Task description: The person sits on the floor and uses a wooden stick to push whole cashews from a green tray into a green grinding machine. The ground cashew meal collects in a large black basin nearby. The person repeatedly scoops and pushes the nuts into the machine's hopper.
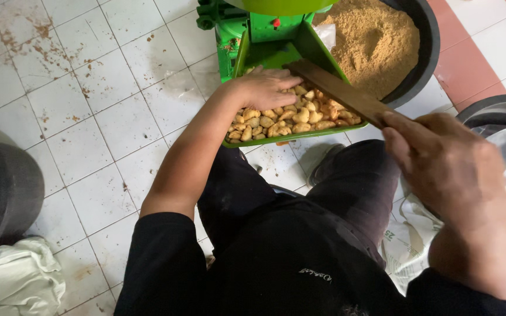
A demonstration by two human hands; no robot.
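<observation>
Nuts lie heaped in the green tray of a green machine. Left hand rests flat and open on them, fingers spread. Right hand grips a wooden stick, its tip over the heap; beyond stands a tub of brown powder.

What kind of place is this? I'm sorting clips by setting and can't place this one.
Probably a small food-processing workshop. A green grinding machine stands on a stained tiled floor, its tray full of pale yellow pieces, and a black tub beside it holds brown ground meal.
</observation>
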